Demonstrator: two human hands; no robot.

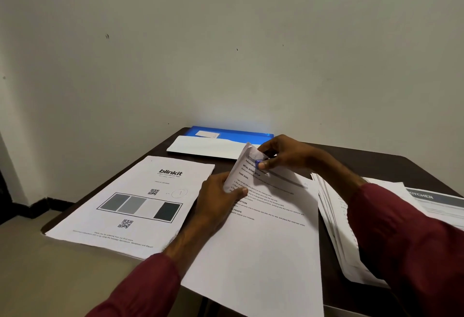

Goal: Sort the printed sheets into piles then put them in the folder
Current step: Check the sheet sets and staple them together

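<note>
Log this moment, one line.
left hand: grips curled corner of middle stack | right hand: pinches small blue piece there | blinkit pile: left | blue folder: far edge

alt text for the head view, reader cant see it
Two hands curl up the far corner of a text sheet on a dark table: the left hand grips its edge, the right hand pinches the corner and a small blue item. A blinkit pile lies left, a third pile right, a blue folder at the back.
</note>
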